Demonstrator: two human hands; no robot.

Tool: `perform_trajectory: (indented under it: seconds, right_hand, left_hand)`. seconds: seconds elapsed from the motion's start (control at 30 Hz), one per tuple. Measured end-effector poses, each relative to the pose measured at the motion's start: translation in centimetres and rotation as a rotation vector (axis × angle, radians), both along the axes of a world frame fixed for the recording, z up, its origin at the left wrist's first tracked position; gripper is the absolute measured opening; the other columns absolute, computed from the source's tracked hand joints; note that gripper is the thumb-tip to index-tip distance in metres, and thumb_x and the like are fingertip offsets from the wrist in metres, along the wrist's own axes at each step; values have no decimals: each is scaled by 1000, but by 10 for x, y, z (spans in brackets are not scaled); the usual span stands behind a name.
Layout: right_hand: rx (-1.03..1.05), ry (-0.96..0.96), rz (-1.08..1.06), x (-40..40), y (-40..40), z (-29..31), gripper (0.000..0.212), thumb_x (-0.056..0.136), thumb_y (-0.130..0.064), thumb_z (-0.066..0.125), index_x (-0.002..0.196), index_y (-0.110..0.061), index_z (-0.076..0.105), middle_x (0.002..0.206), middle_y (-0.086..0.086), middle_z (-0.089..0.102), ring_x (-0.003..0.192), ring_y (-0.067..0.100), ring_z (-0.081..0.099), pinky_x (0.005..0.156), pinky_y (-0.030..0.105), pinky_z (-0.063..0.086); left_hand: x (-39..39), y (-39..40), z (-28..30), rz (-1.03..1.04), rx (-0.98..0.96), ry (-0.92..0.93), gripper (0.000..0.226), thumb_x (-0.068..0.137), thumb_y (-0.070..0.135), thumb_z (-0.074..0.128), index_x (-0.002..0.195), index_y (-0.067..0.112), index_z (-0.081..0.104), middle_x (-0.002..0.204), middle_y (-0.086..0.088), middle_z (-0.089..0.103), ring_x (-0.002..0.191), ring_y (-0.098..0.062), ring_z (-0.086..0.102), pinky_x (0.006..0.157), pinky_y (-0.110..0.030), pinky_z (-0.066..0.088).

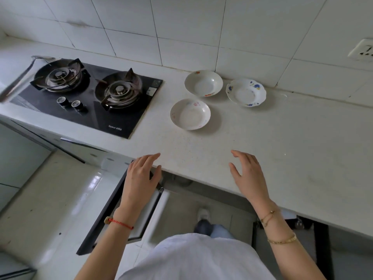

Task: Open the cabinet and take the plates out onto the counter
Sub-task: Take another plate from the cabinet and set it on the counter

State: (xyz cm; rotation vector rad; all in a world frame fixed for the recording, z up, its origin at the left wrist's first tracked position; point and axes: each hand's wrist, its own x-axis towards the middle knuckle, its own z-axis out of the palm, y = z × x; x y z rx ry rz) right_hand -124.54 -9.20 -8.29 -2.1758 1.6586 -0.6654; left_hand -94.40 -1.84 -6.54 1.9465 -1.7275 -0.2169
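Three plates already sit on the counter (262,142), to the right of the gas stove (88,93): a red-flowered plate (203,83) far back near the wall, a blue-flowered plate (245,92) just right of it, and a pink-flowered plate (190,114) nearer the person. None of them touch one another.

Below the counter's near edge, the left cabinet door (113,209) stands swung out over the floor, and a second door (323,249) at the right also looks open. The cabinet's inside is hidden by the counter edge, so whether more plates remain there cannot be told.

The left hand (141,178) is spread open and empty, hovering at the top corner of the left door, just at the counter's edge. The right hand (248,174) is likewise open and empty, fingers loosely apart, above the bare near part of the counter.

If more plates remain, the step would go best by bending to see in, lifting each plate from underneath with both hands, and setting it on the clear near stretch, away from the edge and apart from the others. The open door needs care from the knees.
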Motion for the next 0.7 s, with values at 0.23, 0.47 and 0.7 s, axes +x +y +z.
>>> perform_trajectory:
  seconds: [0.23, 0.47, 0.7]
  right_hand:
    - [11, -52, -47, 17, 120, -7, 37, 94, -24, 56, 130, -13, 54, 125, 4, 60, 119, 21, 51, 102, 36, 45]
    - [41, -34, -40, 24, 247, -11, 34, 93, -21, 59, 126, -11, 58, 119, 4, 63, 114, 21, 54, 99, 35, 46]
    - [71, -10, -54, 15, 322, -12, 34, 93, -20, 60, 125, -11, 58, 119, 4, 63, 115, 20, 53, 100, 31, 43]
  left_hand:
    - [23, 116, -4, -32, 23, -26, 34, 90, 18, 64, 124, 17, 63, 116, -1, 67, 109, -24, 61, 98, -40, 46]
    - [29, 235, 3, -68, 56, -1, 34, 89, 9, 64, 123, 11, 63, 112, -4, 68, 106, -26, 63, 94, -44, 50]
    - [33, 312, -5, -70, 123, -5, 34, 92, 15, 63, 125, 11, 62, 114, -4, 68, 108, -26, 63, 98, -42, 48]
